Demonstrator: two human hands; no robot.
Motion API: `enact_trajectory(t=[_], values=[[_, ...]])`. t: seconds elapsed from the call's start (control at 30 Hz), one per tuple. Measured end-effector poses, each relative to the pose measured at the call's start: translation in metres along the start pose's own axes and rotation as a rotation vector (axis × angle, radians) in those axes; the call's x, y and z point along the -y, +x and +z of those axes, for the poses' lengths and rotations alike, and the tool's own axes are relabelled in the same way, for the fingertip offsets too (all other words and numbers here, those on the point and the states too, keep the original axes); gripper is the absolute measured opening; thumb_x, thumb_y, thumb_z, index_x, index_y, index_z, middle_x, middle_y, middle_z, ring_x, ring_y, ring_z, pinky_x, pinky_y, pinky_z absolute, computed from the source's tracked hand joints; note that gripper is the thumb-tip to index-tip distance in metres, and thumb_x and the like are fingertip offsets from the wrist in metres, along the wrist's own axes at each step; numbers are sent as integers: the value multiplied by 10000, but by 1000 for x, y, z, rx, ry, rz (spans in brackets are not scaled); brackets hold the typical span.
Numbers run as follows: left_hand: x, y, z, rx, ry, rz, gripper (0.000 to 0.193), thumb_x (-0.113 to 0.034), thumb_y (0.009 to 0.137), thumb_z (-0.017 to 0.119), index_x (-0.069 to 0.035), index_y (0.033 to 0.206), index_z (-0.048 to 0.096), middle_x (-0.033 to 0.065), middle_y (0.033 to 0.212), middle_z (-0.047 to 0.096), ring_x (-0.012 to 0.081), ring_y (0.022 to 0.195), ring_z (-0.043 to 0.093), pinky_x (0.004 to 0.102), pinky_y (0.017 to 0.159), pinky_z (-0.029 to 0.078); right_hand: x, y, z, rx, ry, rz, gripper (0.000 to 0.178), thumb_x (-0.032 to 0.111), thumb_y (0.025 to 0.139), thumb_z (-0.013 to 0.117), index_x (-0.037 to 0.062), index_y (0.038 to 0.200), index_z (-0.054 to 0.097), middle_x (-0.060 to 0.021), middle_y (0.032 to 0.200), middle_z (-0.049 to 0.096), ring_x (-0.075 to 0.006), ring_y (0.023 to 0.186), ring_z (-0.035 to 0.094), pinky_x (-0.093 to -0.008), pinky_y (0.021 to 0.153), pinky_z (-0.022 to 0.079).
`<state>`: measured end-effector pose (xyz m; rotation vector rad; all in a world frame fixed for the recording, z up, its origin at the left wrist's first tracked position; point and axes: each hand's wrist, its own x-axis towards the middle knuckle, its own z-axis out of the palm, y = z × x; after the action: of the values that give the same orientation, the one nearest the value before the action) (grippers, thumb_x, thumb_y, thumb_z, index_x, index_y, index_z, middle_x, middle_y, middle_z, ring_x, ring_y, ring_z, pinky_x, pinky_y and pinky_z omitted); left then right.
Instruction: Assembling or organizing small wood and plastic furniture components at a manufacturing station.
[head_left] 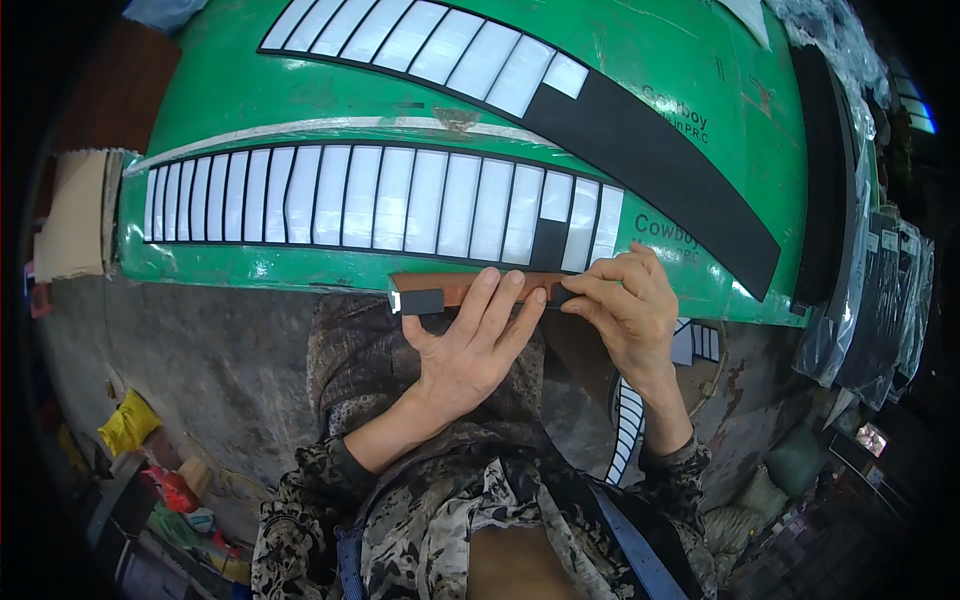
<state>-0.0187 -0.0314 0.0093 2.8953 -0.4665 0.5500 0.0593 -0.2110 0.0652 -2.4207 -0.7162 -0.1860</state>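
Note:
At the near edge of the green-covered surface lies a narrow brown bar [455, 284], with a black block [422, 301] at its left end. My left hand [465, 345] grips this bar, its fingers laid over the top and the thumb below. A small black piece [561, 296] sits at the bar's right end, pinched between the thumb and fingers of my right hand [630, 305]. Just beyond my hands is a long black strip [550, 243] with white rectangles set along it in a row. Farther off, a second black strip [660, 160] slants to the right, white rectangles covering its left part.
The green plastic cover [350, 100] bears dark print. Black panels wrapped in clear plastic [865, 300] stand at the right. Cardboard [75, 215] is at the left edge. Below on the right, a round container [708, 370] holds more striped pieces. A yellow bag [130, 422] lies on the floor.

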Motion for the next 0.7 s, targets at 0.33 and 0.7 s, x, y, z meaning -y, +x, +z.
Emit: enact_trajectory(t=[0.33,0.7], values=[[1,0,0,0,10,2,359,-274,847,544,-274,1200,609,-17,1311,528,137,1267,439,643,1039,-74,2,1,2,-2,4,13,280,173,587,788,122,853,712,14,792,595,-181,728,539,-392,752,439],[0,0,2,-24,-3,-6,362,-286,841,554,-275,1199,603,-32,1310,527,128,1265,439,641,1039,-27,1,1,3,-9,5,1,281,169,585,790,119,851,714,11,784,596,-179,714,526,-358,702,425]])
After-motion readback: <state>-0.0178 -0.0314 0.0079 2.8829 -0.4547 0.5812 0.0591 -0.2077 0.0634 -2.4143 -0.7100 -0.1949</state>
